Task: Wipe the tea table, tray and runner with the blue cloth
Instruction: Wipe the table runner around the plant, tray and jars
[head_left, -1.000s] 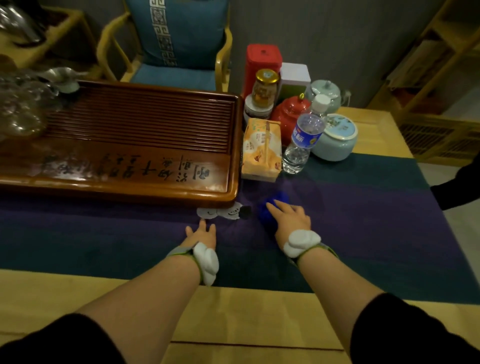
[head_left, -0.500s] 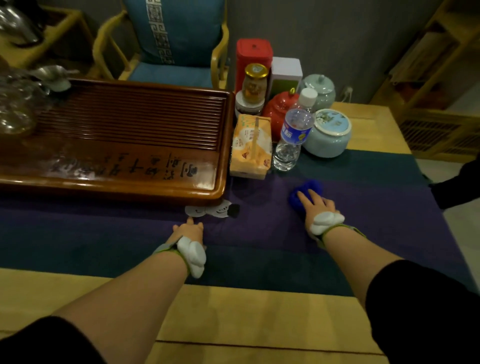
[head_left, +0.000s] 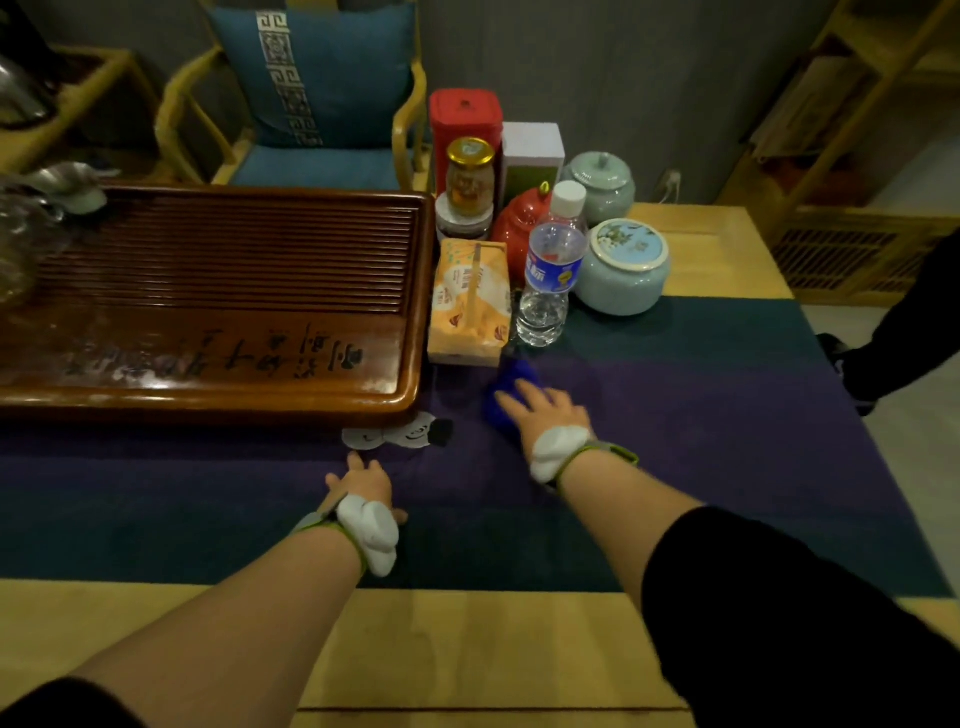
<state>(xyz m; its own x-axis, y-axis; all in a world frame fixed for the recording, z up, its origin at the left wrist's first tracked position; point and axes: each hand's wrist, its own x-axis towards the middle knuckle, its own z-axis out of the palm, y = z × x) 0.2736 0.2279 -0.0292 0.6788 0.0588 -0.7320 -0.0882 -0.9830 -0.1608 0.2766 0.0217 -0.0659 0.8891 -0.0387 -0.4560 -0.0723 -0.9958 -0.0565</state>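
Note:
My right hand (head_left: 545, 410) presses flat on the blue cloth (head_left: 506, 384), fingers spread, on the purple band of the runner (head_left: 727, 415), just in front of the tissue pack and water bottle. Most of the cloth is hidden under the palm. My left hand (head_left: 363, 480) rests flat on the runner, fingers straight, a little in front of the wooden tea tray (head_left: 218, 296) and its near right corner. The light wood tea table (head_left: 467, 639) shows in front of the runner.
An orange tissue pack (head_left: 470, 301), a water bottle (head_left: 550, 265), jars and tins (head_left: 621, 265) crowd the tray's right side. A small white ornament (head_left: 395, 434) lies by the tray's corner. Glassware (head_left: 21, 244) sits far left. A person's dark sleeve (head_left: 914, 332) reaches in at the right edge.
My right hand has slid the blue cloth leftward over the purple band, back toward the tissue pack, after sweeping right. My left hand has stayed resting on the runner.

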